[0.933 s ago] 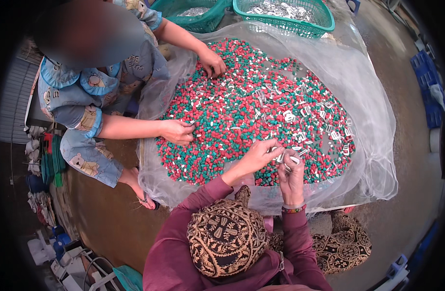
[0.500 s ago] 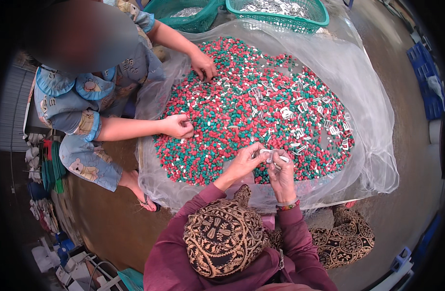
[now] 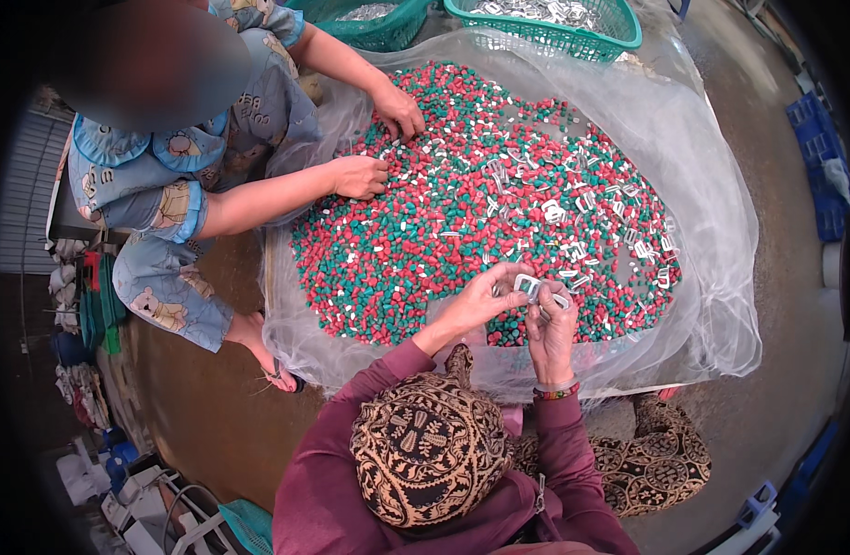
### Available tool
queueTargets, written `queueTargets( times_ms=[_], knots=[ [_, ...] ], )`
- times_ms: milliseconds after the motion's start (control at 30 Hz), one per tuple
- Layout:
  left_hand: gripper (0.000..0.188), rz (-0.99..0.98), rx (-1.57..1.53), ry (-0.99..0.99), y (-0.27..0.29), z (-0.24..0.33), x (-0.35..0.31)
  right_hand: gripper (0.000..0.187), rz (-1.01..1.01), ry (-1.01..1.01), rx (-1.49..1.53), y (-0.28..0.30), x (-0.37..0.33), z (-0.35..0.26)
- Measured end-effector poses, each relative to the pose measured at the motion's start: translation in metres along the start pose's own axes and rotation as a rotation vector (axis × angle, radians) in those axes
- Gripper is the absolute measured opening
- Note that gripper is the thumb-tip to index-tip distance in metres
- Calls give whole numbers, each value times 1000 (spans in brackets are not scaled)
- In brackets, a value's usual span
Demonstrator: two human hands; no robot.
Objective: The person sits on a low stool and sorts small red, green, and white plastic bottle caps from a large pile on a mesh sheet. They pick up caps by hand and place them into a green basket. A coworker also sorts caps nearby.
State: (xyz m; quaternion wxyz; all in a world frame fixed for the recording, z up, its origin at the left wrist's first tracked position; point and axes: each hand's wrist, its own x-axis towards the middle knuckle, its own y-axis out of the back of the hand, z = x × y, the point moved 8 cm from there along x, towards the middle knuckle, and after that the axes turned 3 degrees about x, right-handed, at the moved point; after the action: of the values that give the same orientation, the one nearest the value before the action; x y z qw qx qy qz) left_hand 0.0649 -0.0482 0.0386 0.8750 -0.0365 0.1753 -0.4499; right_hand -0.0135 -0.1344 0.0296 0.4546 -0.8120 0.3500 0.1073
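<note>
My left hand point(image 3: 488, 301) pinches a silver metal buckle point(image 3: 525, 283) with open slots between thumb and fingers. Close beside it, my right hand point(image 3: 549, 335) is closed on another silver buckle point(image 3: 561, 301), partly hidden by the fingers. Both hands are just over the near side of a wide spread of small red, green and white pebble-like pieces point(image 3: 425, 236). Loose silver buckles point(image 3: 552, 212) lie among these pieces, mostly toward the right. The pieces rest on a sheer white net cloth point(image 3: 702, 231).
Across at the left, a co-worker's two hands point(image 3: 400, 111) touch the pieces. Two green plastic baskets point(image 3: 573, 42) holding metal parts stand at the far edge. A blue crate point(image 3: 818, 157) is at the far right. Black-and-gold patterned cloth point(image 3: 429, 453) shows between my arms.
The buckle in my left hand has turned to show its slots more plainly. The co-worker's nearer hand has moved up and right, closer to the other one.
</note>
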Motion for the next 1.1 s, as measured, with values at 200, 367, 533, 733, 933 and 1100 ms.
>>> queueTargets(
  times_ms=[200, 367, 533, 733, 933, 1100],
  knots=[
    [58, 192, 664, -236, 27, 50, 24, 14, -29, 33, 109, 6, 7, -22],
    [35, 247, 1050, -242, 60, 47, 80, 10, 10, 215, -233, 22, 21, -66],
    [35, -55, 617, -309, -12, 55, 76, 7, 42, 253, -258, 22, 24, -76],
    [48, 52, 812, -209, -3, 49, 70, 4, 116, 1103, -1300, -20, -13, -106],
    [31, 234, 1138, -204, 91, 21, 115, 15, 48, 283, -165, 36, 27, -102],
    [26, 157, 1258, -238, 79, 0, 132, 34, -195, 55, 293, 29, 31, -80]
  ],
)
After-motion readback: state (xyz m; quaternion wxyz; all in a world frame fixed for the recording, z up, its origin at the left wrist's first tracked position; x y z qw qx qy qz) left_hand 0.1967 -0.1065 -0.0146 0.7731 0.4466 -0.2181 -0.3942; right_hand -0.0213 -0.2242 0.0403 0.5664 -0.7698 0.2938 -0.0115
